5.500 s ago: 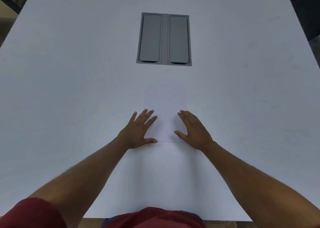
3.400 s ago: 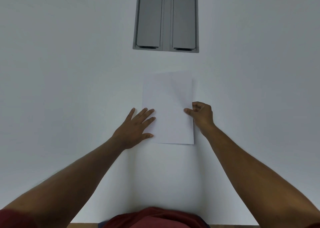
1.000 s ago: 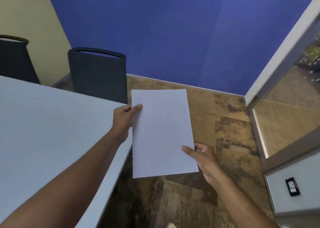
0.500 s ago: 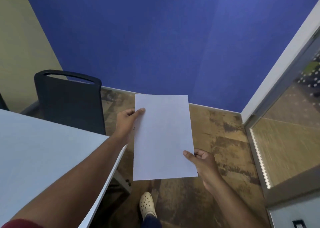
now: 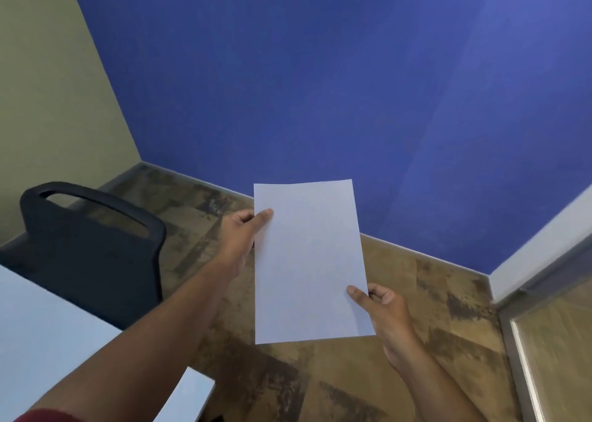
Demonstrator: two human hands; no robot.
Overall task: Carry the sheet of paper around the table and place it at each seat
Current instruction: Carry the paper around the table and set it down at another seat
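Note:
A blank white sheet of paper [image 5: 309, 261] hangs in the air in front of me, above the floor and clear of the table. My left hand [image 5: 243, 232] pinches its upper left edge, thumb on top. My right hand [image 5: 381, 306] pinches its lower right edge the same way. The white table [image 5: 48, 335] shows only its corner at the lower left, under my left forearm.
A dark chair [image 5: 93, 248] stands at the table's end on the left. Mottled brown floor [image 5: 416, 357] stretches ahead to a blue wall [image 5: 320, 85]. A beige wall [image 5: 41, 101] is at left. A glass door with a metal frame [image 5: 544, 325] is at right.
The paper, held flat on the table at first, is now lifted in both hands. Over the last second the view swung left and up; the chair and table corner slid to the lower left.

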